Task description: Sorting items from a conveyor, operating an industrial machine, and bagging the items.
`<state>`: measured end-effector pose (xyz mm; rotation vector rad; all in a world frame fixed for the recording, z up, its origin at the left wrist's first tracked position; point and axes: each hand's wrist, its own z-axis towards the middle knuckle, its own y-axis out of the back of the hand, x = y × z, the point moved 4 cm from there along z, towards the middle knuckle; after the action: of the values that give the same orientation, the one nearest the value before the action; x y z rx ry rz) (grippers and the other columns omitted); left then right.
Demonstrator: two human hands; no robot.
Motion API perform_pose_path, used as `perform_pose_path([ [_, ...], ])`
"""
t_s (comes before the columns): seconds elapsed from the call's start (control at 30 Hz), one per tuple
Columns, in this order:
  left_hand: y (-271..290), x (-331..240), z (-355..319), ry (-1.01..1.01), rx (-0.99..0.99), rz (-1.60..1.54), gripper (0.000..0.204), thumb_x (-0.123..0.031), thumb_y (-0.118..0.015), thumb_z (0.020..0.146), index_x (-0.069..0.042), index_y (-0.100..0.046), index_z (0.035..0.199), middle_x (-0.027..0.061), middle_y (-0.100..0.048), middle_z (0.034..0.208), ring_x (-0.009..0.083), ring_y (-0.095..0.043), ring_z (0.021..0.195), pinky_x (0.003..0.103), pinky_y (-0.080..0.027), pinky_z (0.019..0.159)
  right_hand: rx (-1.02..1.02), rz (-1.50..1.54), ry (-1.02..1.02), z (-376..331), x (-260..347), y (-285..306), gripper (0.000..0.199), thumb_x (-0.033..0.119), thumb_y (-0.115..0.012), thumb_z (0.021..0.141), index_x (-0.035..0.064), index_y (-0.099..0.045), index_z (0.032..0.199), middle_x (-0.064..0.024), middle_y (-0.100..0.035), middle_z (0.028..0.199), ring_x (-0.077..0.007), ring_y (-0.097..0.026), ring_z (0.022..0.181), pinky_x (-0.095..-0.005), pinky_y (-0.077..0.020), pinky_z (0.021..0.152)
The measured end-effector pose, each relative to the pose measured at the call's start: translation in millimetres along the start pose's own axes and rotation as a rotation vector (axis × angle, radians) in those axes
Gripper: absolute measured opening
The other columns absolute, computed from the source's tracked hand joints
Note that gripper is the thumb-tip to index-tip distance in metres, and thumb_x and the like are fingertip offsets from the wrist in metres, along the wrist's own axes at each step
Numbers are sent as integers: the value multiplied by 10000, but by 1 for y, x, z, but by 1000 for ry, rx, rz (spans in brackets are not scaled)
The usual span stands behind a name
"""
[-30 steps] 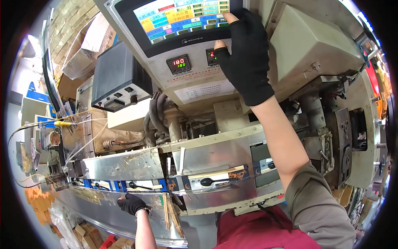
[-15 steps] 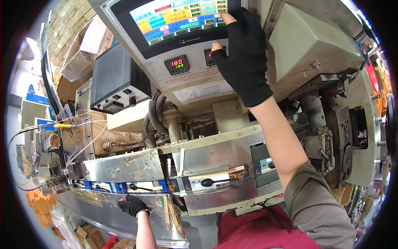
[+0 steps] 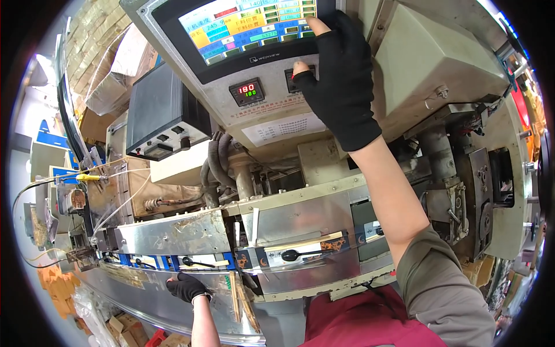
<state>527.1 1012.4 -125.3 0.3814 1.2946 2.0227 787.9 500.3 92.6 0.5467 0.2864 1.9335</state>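
Observation:
My right hand [image 3: 344,81], in a black glove with bare fingertips, reaches up to a touchscreen [image 3: 245,29] on a grey control panel. Its index fingertip lies over the screen's right part, and the thumb sits apart, lower, in front of a small digital display. My left hand [image 3: 189,287], gloved alike, is low at the steel guard plate [image 3: 156,301] just below the conveyor channel; its fingers are mostly hidden. Above that hand, a black spoon [image 3: 196,262] lies in a blue-sided slot. Another black spoon [image 3: 298,254] rests with wooden chopsticks [image 3: 306,240] farther right.
Loose wooden sticks [image 3: 236,295] lie on the guard plate right of my left hand. A dark grey control box [image 3: 167,110] and ribbed hoses [image 3: 217,162] stand behind the channel. A sloped metal housing [image 3: 442,63] is at the upper right. Cardboard boxes [image 3: 127,329] sit lower left.
Both hands stay almost in place. Some fields on the touchscreen look different, and the view has shifted very slightly.

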Motion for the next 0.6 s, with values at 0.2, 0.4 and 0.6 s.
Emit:
perform_pose_path([
  [0.2,-2,2,1,-8,-1,12,319,-237,-511,826,26,-473,1002,248,-536,983,408,-523,891,451,-410,804,-5,2,8,-2,0,0,608,114,-705,665,109,-485,1231,-164,-439,1227,-334,-441,1121,-415,-380,940],
  [0.4,-2,3,2,-8,16,2,325,-247,-502,832,24,-469,1007,246,-529,988,401,-519,899,450,-408,799,6,36,6,0,-1,0,612,106,-712,658,102,-487,1226,-168,-436,1227,-335,-438,1126,-413,-383,941],
  [0.6,-4,5,3,9,87,42,345,-211,-527,829,33,-447,1060,207,-510,1026,369,-504,960,426,-408,839,-2,43,8,0,-1,0,609,101,-712,657,99,-487,1223,-167,-435,1227,-336,-441,1124,-409,-387,941],
])
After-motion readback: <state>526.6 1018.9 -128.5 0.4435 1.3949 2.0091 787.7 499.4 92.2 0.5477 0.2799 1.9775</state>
